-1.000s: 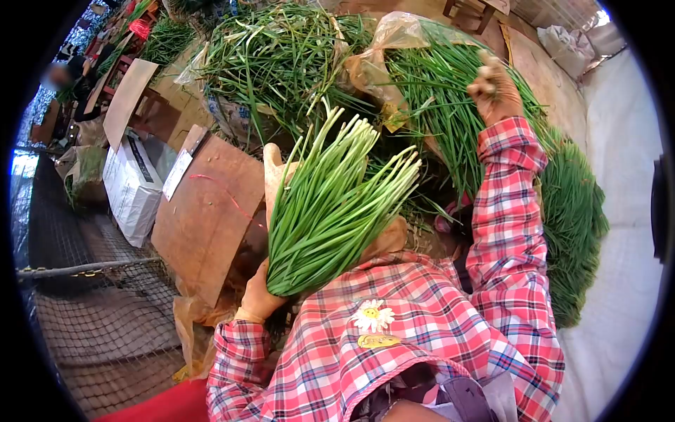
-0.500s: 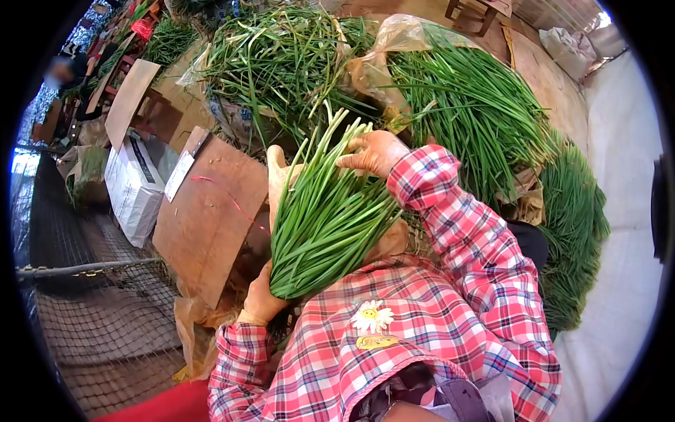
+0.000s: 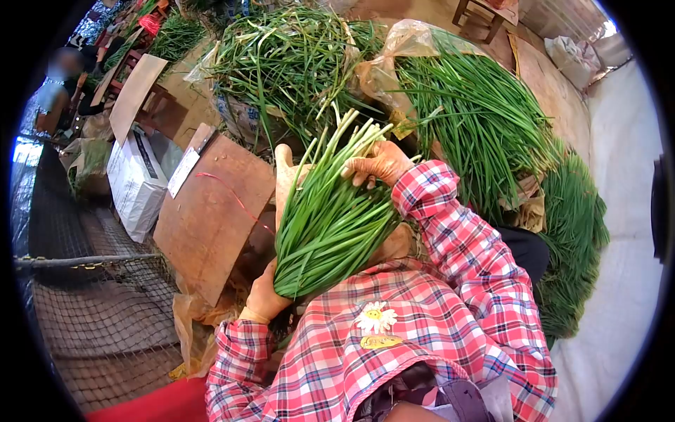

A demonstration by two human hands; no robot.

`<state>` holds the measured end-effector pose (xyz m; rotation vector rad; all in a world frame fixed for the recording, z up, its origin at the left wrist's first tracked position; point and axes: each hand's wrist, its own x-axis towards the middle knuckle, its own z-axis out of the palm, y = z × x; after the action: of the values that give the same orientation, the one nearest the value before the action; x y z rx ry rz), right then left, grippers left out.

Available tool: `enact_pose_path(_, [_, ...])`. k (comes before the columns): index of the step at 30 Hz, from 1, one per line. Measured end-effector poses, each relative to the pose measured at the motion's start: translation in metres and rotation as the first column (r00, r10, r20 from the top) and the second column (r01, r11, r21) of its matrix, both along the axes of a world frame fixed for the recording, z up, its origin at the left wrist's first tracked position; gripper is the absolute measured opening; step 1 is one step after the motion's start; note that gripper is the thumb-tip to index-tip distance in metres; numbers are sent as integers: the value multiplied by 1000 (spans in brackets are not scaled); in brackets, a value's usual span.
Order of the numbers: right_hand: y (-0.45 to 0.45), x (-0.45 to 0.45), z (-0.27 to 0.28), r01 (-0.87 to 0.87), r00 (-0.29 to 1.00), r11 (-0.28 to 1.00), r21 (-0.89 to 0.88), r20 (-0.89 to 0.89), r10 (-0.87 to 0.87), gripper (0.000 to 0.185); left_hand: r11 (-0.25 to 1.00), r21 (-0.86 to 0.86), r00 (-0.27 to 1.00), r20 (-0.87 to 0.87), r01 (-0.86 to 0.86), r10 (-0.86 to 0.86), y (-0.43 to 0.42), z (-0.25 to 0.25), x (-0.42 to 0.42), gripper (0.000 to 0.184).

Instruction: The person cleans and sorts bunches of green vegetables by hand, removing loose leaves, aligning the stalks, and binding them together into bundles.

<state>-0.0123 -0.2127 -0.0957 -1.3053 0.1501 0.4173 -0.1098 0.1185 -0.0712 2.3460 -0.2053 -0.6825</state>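
Observation:
A thick bunch of garlic chives lies across my lap, pale stem ends up and away from me, green leaf tips towards me. My left hand is closed round the leaf end at the lower left; most of its fingers are hidden beneath the leaves. At the upper right side of the bunch, my right hand has its thumb and fingers curled together on stalks near the pale ends. Some stems stick out beyond the rest. Behind the bunch shows a smooth tan rounded piece, partly covered.
A heap of loose greens stands ahead. Chives on plastic lie to the right, with another pile beyond. On the left are a brown board, a white box and netting. Another person is far left.
My right hand's fingers have drawn in from a more spread pose and curled at the stems. The left hand keeps its hold. The whole view has shifted slightly.

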Motion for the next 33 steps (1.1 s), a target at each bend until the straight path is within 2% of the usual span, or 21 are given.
enact_pose_path(3, [-1, -1, 7, 211, 975, 974, 83, -81, -205, 27, 1000, 18, 1000, 15, 10, -11, 4, -5, -1, 68])
enact_pose_path(5, [-25, 9, 27, 552, 832, 779, 298, -262, -490, 19, 1000, 7, 1000, 7, -2, 2, 2, -3, -3, 69])
enact_pose_path(6, [-43, 14, 26, 653, 743, 623, 431, -204, -637, 17, 1000, 12, 1000, 0, -13, 13, 3, -4, -3, 69])
enact_pose_path(9, [-132, 17, 24, 619, 699, 601, 506, -6, -715, 15, 999, 34, 1000, 7, -22, 22, 5, -5, -4, 71])
enact_pose_path(11, [-180, 22, 13, 533, 846, 835, -138, 57, -531, 29, 999, 33, 999, 9, -32, 32, 8, -9, -5, 73])
enact_pose_path(12, [-168, 14, 11, 168, 982, 593, -787, 81, -170, 42, 998, 42, 999, 13, -48, 47, 8, -11, -4, 76])
enact_pose_path(13, [-146, 7, 11, -162, 977, -89, -983, -172, 123, 57, 999, 42, 999, 14, -35, 34, 7, -9, -3, 76])
enact_pose_path(14, [-134, 8, 31, -324, 943, 109, -940, -311, 121, 78, 998, 54, 999, 6, -35, 35, 5, -5, -2, 76])
enact_pose_path(16, [-110, -3, 25, -93, 974, 452, -887, 13, 226, 74, 999, 30, 999, 29, -29, 28, 4, -7, -6, 74])
enact_pose_path(17, [-95, 0, 12, -136, 950, 473, -870, 22, 312, 64, 999, 38, 999, 24, -25, 24, 3, -6, -8, 74])
enact_pose_path(19, [-55, 4, 26, -452, 834, 365, -814, -239, 498, 48, 993, 107, 998, 45, -52, 48, -1, -2, -6, 72])
enact_pose_path(21, [-42, 4, 13, -337, 885, 287, -896, -198, 422, 37, 997, 73, 996, 84, -18, 12, 1, -6, -7, 72])
enact_pose_path(22, [-45, 12, 10, -231, 951, 213, -949, -174, 254, 28, 997, 73, 997, 72, -21, 16, 1, -6, -6, 72])
enact_pose_path(23, [-62, 16, 13, -217, 973, 398, -892, -232, 11, 21, 997, 74, 998, 56, -26, 21, 1, -7, -8, 72])
enact_pose_path(25, [-84, 3, 18, 38, 987, 678, -734, -80, -142, 19, 997, 70, 997, 69, -22, 17, 1, -7, -8, 72])
enact_pose_path(26, [-87, -5, 16, 121, 984, 788, -604, 178, -15, 21, 998, 66, 997, 82, -18, 13, 1, -7, -8, 72])
enact_pose_path(27, [-76, -10, 19, 30, 968, 807, -589, 218, 123, 28, 997, 72, 997, 76, -11, 6, 1, -5, -9, 72])
enact_pose_path(29, [-43, -22, 31, -21, 755, 438, -899, 273, 597, 27, 995, 98, 994, 110, -9, -2, -3, -4, -5, 72])
enact_pose_path(31, [-7, -20, 20, -205, 691, 222, -953, 20, 722, 28, 996, 92, 995, 103, 5, -15, -4, -2, -3, 71])
enact_pose_path(32, [0, -14, 21, -281, 743, 105, -954, -147, 653, 30, 997, 82, 995, 97, 7, -15, -4, -3, -2, 71])
enact_pose_path(33, [-13, -18, 4, 0, 897, 404, -915, 179, 405, 34, 997, 73, 996, 85, 8, -14, -3, -4, -4, 70])
